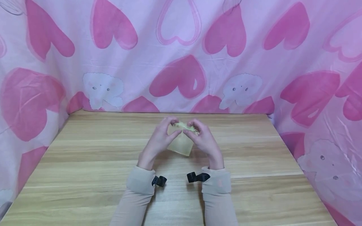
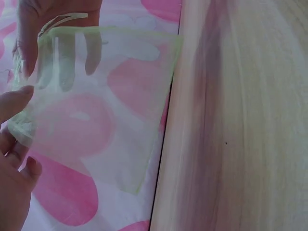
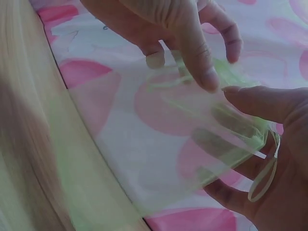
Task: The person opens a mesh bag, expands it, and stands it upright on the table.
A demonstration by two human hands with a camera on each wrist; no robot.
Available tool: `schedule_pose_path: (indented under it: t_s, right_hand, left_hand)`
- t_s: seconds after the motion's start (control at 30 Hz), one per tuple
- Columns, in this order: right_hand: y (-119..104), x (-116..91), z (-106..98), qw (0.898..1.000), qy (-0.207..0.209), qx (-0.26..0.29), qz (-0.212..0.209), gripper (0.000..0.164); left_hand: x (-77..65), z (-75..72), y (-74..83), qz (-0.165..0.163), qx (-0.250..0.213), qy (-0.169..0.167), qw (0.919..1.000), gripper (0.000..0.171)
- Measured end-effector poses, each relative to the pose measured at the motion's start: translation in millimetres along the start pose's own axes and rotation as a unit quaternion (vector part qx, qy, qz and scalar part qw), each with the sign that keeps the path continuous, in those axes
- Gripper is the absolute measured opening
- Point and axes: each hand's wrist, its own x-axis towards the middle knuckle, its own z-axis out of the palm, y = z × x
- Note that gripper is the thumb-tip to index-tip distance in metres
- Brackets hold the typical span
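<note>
From my seat at the feed: the bag (image 1: 181,146), sheer and pale yellow-green, is at the middle of the head view, held up over the wooden table (image 1: 99,188), its gathered mouth toward the top of the frame, its flat bottom edge slanting toward me. On its cord (image 3: 263,180), lower right in the right wrist view, I note a small white strip; whether it bears any marking I cannot tell.

Pose: both forearms enter from the bottom edge of the head view in pale sleeves (image 1: 219,185), wrists apart, hands angled in toward each other. The left hand (image 1: 161,138) sits left of the bag, bent, its thumb and fingers pinching the gathered mouth. The right hand (image 1: 206,141) mirrors it, pinching the other side of the mouth. The thumb tips are close together on the near face; I see the right hand's fingers through the mesh in the left wrist view, somewhat spread behind it. The cord loops beside the right hand.

Each wrist carries a small black camera (image 1: 159,181) on its inner side. Across the upper frame hangs a pink curtain (image 1: 141,62) printed with hearts and white animal faces.
</note>
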Motion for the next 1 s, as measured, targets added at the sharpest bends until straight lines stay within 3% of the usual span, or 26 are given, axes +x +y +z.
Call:
schedule_pose_path:
  t_s: [0.2,0.6,0.73,1.0]
  right_hand:
    - [0,-1,-1,1.0,-0.005,0.003,-0.004,0.011]
    - [-1,-1,-2,1.0,-0.004,0.002,-0.001,0.008]
    - [1,0,-2,1.0,-0.009,0.003,0.003,0.009]
    - [35,3,0,0.999,-0.009,-0.031,0.008,0.018]
  left_hand:
    - [0.0,-1.1,4.2,-0.009,-0.02,-0.009,0.9997,0.038]
    - [2.2,-2.6,4.6,0.047,-0.016,-0.023,0.9985,0.011]
    - [1.4,-4.9,3.5,0.039,-0.003,-0.041,0.9984,0.01]
    - [-0.5,-11.2,1.0,0.008,0.032,-0.059,0.9978,0.01]
